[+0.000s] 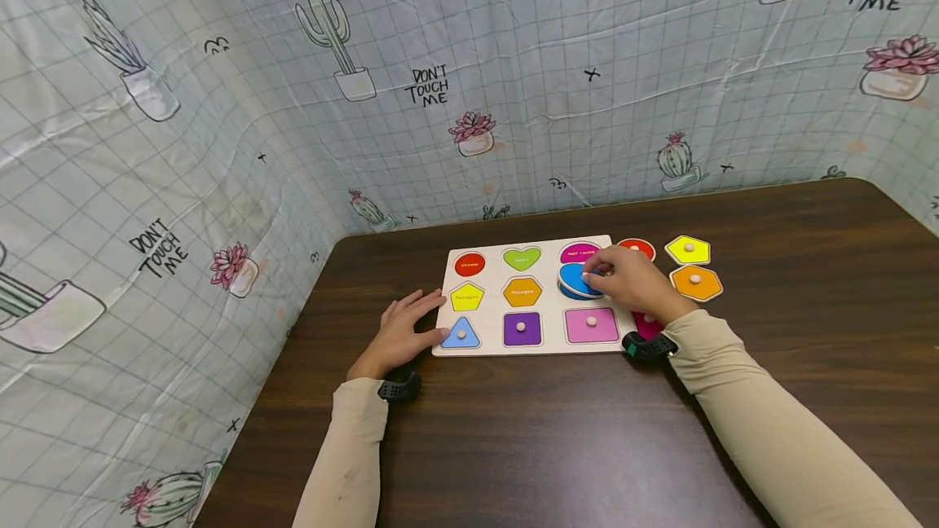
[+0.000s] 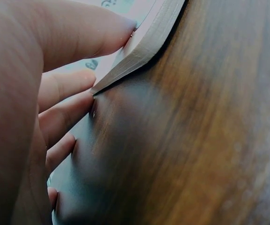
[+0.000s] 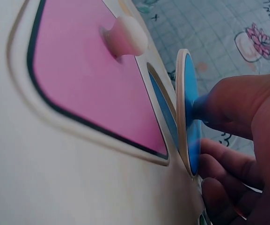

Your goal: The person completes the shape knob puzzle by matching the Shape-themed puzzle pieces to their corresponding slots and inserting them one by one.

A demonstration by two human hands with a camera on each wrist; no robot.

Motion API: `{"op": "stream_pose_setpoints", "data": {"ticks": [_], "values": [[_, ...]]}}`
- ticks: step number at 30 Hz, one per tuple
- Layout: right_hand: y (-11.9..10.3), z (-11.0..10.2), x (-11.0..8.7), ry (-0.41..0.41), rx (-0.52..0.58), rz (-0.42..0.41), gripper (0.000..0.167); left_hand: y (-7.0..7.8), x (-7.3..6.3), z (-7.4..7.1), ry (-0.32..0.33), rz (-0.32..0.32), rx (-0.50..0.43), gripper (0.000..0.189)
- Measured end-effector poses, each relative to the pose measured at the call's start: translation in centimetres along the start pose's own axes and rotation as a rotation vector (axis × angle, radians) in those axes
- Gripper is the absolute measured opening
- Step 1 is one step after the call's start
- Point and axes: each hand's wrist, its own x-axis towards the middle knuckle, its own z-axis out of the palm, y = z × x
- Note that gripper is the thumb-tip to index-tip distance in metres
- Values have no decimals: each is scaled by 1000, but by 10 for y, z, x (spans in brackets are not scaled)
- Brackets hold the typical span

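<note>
A white wooden shape puzzle board [image 1: 491, 331] lies on the table. My right hand [image 1: 637, 282] pinches the knob of a blue oval puzzle piece [image 1: 575, 277] over the board's right side. In the right wrist view that piece [image 3: 191, 154] is tilted, its lower edge close to the board beside a blue recess [image 3: 164, 110]; whether they touch, I cannot tell. My left hand [image 1: 399, 336] rests at the board's left edge, thumb on the corner by the blue triangle piece [image 1: 460, 334] and fingers spread. Purple square [image 1: 522, 329] and pink rectangle [image 1: 591, 326] pieces sit in their recesses.
Right of the board lie a red piece [image 1: 637, 248], a yellow pentagon [image 1: 688, 250] and an orange hexagon [image 1: 695, 283]. A dark pink piece [image 1: 649, 324] is partly hidden under my right wrist. A patterned cloth [image 1: 543, 104] hangs behind the brown table [image 1: 513, 438].
</note>
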Motion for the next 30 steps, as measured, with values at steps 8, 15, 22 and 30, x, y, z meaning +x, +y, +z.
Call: {"op": "stream_pose_setpoints", "data": {"ticks": [8,15,22,30], "values": [[-5,4,2,18,-58,-34,14,-2,1,-1,-5,-4,10,63],[-8,6,5,14,-73,-39,14,-2,-1,-1,2,-9,3,63],[-10,6,6,24,-101,-29,14,-1,-1,0,5,-14,5,63],[-12,5,5,32,-147,-43,14,-1,0,0,1,-8,12,63]]}}
